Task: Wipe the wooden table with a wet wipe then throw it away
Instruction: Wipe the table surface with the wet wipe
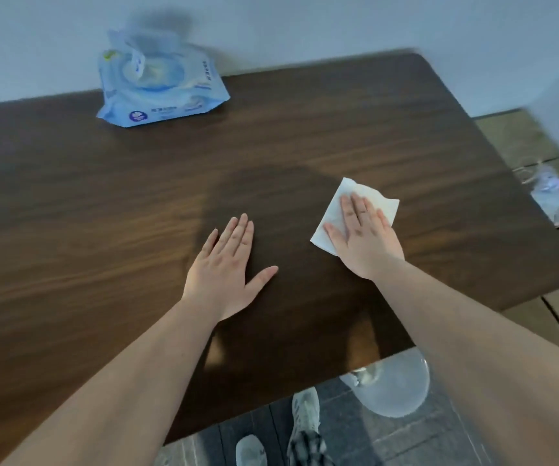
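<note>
A dark wooden table fills most of the view. A white wet wipe lies spread flat on it, right of centre. My right hand presses flat on the wipe with fingers stretched out, covering its near half. My left hand rests flat on the bare wood to the left of the wipe, fingers apart, holding nothing. A darker damp-looking patch spreads on the wood around and behind both hands.
A blue pack of wet wipes with its flap up sits at the table's far edge by the wall. A bin lined with a clear bag stands on the floor below the near right edge. A plastic bag lies on the floor at right. My shoes show below.
</note>
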The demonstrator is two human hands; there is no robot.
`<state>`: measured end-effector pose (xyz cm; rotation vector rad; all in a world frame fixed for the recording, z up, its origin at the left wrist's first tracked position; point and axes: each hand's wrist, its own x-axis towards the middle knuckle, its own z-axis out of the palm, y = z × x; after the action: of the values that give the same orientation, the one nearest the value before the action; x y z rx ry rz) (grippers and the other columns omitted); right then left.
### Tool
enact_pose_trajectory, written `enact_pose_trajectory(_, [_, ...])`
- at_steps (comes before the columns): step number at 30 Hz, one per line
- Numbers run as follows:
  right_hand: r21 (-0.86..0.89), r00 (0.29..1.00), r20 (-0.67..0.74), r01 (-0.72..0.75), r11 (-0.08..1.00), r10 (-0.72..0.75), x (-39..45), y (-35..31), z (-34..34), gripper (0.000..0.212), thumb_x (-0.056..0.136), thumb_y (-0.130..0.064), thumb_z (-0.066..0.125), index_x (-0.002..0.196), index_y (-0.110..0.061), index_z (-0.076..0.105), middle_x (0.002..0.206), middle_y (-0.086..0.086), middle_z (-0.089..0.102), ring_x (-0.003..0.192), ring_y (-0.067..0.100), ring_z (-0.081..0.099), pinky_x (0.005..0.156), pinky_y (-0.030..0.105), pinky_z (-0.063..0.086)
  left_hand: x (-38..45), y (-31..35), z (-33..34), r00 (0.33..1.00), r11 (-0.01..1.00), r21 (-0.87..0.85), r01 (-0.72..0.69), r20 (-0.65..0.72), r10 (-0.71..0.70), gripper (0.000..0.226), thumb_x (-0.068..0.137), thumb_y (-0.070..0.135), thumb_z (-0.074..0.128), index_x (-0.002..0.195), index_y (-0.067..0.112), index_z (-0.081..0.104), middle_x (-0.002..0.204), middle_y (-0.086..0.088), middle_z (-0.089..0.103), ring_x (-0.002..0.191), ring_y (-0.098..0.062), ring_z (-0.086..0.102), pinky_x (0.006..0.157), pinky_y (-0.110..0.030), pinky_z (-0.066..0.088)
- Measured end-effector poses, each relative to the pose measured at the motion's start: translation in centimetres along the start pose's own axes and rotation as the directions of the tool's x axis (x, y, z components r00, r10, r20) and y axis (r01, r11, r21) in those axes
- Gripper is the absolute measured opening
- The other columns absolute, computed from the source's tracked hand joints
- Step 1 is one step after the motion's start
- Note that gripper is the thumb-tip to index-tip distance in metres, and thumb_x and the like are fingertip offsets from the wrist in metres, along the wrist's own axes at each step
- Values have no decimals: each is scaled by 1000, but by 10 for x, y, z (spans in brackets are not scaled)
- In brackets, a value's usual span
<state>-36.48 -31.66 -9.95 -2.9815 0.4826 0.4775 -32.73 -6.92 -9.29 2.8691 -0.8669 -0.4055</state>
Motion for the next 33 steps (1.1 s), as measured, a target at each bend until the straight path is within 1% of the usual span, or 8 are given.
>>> enact_pose_trajectory(3, [50, 992, -8, -125, 991, 125, 3, 53, -4, 71, 93, -61, 7, 150, -21, -9, 160, 1, -8, 147, 17, -6, 118, 36, -4, 36, 55, 4, 986, 986, -3, -169, -4, 169, 84, 86, 71, 7, 148, 18, -14, 149, 8, -25, 136, -4, -25, 115, -31, -12])
enact_pose_trajectory(6, [85, 979, -9, -203, 975, 205, 11, 92, -9, 72, 93, -62, 7, 150, -21, -8, 160, 1, -8, 147, 18, -6, 117, 36, -4, 62, 96, 8, 966, 966, 39, -257, 6, 257, 85, 85, 72, 5, 148, 18, -12, 155, 6, -19, 139, -5, -22, 116, -33, -12])
enact_pose_trajectory(11, [112, 945, -37, -320, 941, 326, 28, 159, -12, 71, 94, -60, 9, 151, -19, -4, 161, 2, -5, 147, 17, -5, 118, 37, -3, 78, 115, 15, 960, 954, 110, -280, 9, 281, 85, 84, 73, 2, 148, 19, -14, 152, 7, -23, 139, -6, -23, 117, -36, -12])
enact_pose_trajectory(16, [153, 920, -37, -380, 912, 389, 48, 194, -20, 73, 94, -60, 8, 151, -17, -3, 161, 3, -4, 147, 19, -4, 119, 39, -1, 78, 117, 13, 962, 955, 122, -272, 22, 272, 85, 83, 73, -2, 147, 19, -16, 153, 6, -24, 139, -7, -24, 117, -37, -11])
enact_pose_trajectory(23, [183, 895, -24, -434, 882, 446, 59, 208, -25, 71, 95, -58, 9, 151, -16, -4, 161, 5, -6, 147, 21, -5, 119, 41, -1, 77, 117, 16, 963, 954, 140, -267, 7, 269, 85, 82, 73, -5, 147, 20, -17, 153, 6, -24, 139, -7, -25, 117, -38, -10])
enact_pose_trajectory(28, [169, 885, 1, -459, 872, 465, 43, 193, -21, 71, 96, -57, 8, 151, -15, -6, 160, 7, -7, 147, 23, -5, 119, 41, -2, 77, 114, 18, 960, 954, 120, -275, -16, 278, 85, 83, 73, -1, 149, 19, -12, 156, 6, -18, 141, -6, -21, 117, -37, -10])
enact_pose_trajectory(30, [144, 903, -2, -425, 894, 430, 32, 179, -18, 70, 96, -56, 7, 150, -14, -7, 160, 7, -7, 147, 23, -6, 119, 40, -2, 77, 113, 18, 961, 955, 111, -274, -8, 277, 87, 83, 74, -1, 149, 18, -12, 157, 5, -18, 141, -6, -21, 117, -35, -11])
enact_pose_trajectory(33, [86, 950, -4, -310, 947, 311, 19, 152, -13, 71, 95, -57, 6, 150, -15, -7, 160, 6, -8, 147, 22, -6, 118, 39, -2, 73, 108, 14, 969, 968, 45, -247, 36, 246, 88, 82, 75, 2, 148, 18, -15, 153, 6, -24, 137, -5, -25, 115, -32, -14])
